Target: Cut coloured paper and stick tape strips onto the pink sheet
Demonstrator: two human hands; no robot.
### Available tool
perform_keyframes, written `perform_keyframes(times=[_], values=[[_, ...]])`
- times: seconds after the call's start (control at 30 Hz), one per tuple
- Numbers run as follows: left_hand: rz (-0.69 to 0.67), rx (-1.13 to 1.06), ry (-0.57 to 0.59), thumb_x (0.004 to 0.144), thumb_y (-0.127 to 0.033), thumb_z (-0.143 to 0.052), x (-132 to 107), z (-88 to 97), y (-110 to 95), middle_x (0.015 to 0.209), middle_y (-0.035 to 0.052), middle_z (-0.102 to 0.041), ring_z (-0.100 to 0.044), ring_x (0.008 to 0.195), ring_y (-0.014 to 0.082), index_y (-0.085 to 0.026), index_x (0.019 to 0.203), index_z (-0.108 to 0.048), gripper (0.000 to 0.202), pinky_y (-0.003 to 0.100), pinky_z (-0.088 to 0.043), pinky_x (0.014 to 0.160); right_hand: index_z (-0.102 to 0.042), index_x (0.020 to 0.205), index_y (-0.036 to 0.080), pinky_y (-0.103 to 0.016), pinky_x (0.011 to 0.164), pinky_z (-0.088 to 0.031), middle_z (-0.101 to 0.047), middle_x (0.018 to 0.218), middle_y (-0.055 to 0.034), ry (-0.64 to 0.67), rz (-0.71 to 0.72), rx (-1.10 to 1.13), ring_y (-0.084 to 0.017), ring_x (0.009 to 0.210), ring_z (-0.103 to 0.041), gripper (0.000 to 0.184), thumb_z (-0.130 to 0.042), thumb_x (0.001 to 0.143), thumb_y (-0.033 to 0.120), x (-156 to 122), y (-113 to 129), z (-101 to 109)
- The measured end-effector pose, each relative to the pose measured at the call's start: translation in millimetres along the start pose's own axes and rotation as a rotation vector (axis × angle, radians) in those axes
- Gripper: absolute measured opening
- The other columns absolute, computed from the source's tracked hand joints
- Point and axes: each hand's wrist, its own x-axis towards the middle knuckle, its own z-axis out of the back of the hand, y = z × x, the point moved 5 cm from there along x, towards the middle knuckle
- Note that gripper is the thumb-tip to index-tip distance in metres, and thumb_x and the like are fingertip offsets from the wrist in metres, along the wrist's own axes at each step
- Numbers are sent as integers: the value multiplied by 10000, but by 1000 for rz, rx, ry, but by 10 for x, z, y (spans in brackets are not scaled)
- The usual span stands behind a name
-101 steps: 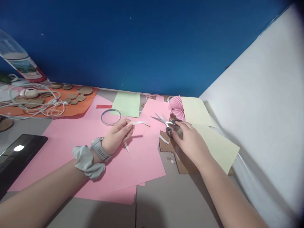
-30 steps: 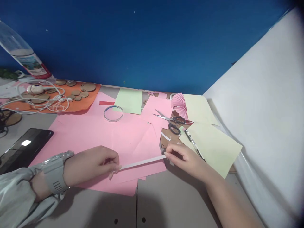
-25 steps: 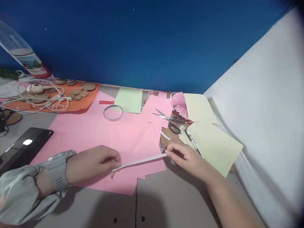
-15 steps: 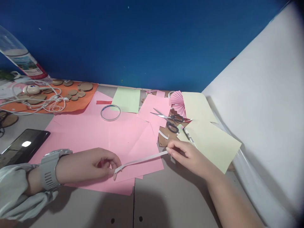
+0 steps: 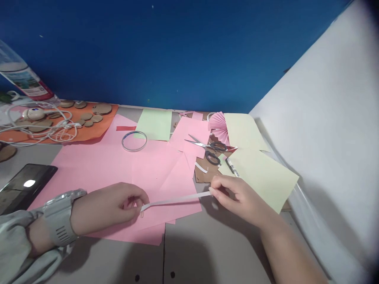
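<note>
A narrow white paper strip (image 5: 177, 198) stretches almost straight between my two hands, over the pink paper sheets (image 5: 97, 169). My left hand (image 5: 118, 203), with a grey watch on its wrist, pinches the strip's left end between thumb and finger. The other end is pinched in my right hand (image 5: 229, 193), above the grey table near the sheets' right edge. Beyond the right hand, scissors (image 5: 207, 146) lie with blades parted across a pink paper piece and brown cardboard. Next to them rests a black and silver pen (image 5: 231, 167).
A roll of tape or thin ring (image 5: 134, 149) lies on the pink sheets. Behind are a pale green sheet (image 5: 154, 124) and a pink pleated fan (image 5: 218, 126). Cream sheets (image 5: 263, 177) lie right. Left are a phone (image 5: 26, 183), tangled white earphones (image 5: 63, 136), cardboard discs and a bottle (image 5: 25, 79).
The white strip is pulled straighter between my hands, its left end slightly higher. My right hand has shifted slightly right, and the whole view has moved a little.
</note>
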Motion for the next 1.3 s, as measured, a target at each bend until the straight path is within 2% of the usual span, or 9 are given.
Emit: perform_keyframes(times=[0.1, 0.17, 0.27, 0.4, 0.53, 0.73, 0.97, 1.2, 1.3], values=[[25, -26, -64, 810, -314, -498, -2, 11, 29, 929, -14, -667, -577, 810, 161, -275, 1098, -609, 311, 228, -416, 714, -426, 686, 218, -264, 570, -350, -522, 636, 33, -15, 28, 34, -126, 583, -476, 221, -439, 906, 201, -19, -4, 33], [34, -61, -42, 825, -338, -503, -18, -10, 35, 919, -25, -663, -575, 803, 153, -288, 1112, -589, 303, 218, -415, 713, -415, 693, 220, -264, 571, -354, -523, 636, 34, -15, 23, 50, -126, 583, -475, 222, -433, 914, 212, -27, -12, 37], [30, -63, 39, 849, -413, -490, -61, -62, 39, 849, -26, -654, -554, 757, 146, -268, 940, -640, 227, 208, -395, 666, -418, 702, 224, -261, 575, -354, -519, 651, 36, 8, -11, 23, -126, 598, -463, 216, -431, 918, 217, -25, -16, 7], [37, -37, 74, 840, -511, -489, -115, -98, 87, 700, -31, -575, -462, 651, 130, -238, 784, -608, 303, 204, -342, 571, -433, 708, 224, -260, 602, -351, -514, 687, 33, 48, -18, -71, -131, 643, -458, 200, -444, 908, 213, -6, 24, -53], [30, -31, 57, 853, -508, -472, -106, -99, 115, 675, -37, -529, -422, 624, 123, -235, 766, -573, 305, 206, -325, 556, -454, 739, 231, -260, 587, -337, -528, 706, 33, 112, -60, -148, -135, 663, -472, 195, -414, 927, 263, 14, 22, -105], [-3, 38, 9, 871, -499, -426, -55, -80, 78, 695, -25, -549, -473, 648, 129, -215, 733, -547, 338, 217, -353, 599, -445, 701, 217, -266, 565, -294, -526, 666, 37, 197, -87, -288, -133, 641, -465, 272, -362, 949, 296, 45, 13, -158], [-14, 74, 53, 880, -466, -413, -52, -49, 98, 744, -25, -625, -539, 693, 133, -221, 757, -596, 330, 222, -371, 628, -483, 716, 213, -251, 553, -286, -529, 658, 40, 223, -158, -259, -123, 636, -461, 313, -376, 949, 393, 55, 20, -154], [-36, 77, 93, 813, -435, -535, 11, 11, 105, 652, -49, -605, -518, 620, 117, -232, 708, -628, 247, 213, -339, 553, -486, 706, 205, -244, 547, -270, -517, 646, 49, 280, -164, -235, -108, 610, -447, 273, -414, 936, 332, 85, -6, -192], [-39, 12, 87, 815, -396, -538, 22, 18, 114, 655, -59, -624, -534, 605, 105, -234, 768, -634, 195, 200, -367, 565, -494, 715, 206, -246, 543, -264, -530, 657, 42, 280, -174, -243, -114, 622, -453, 266, -412, 936, 332, 79, -20, -197]])
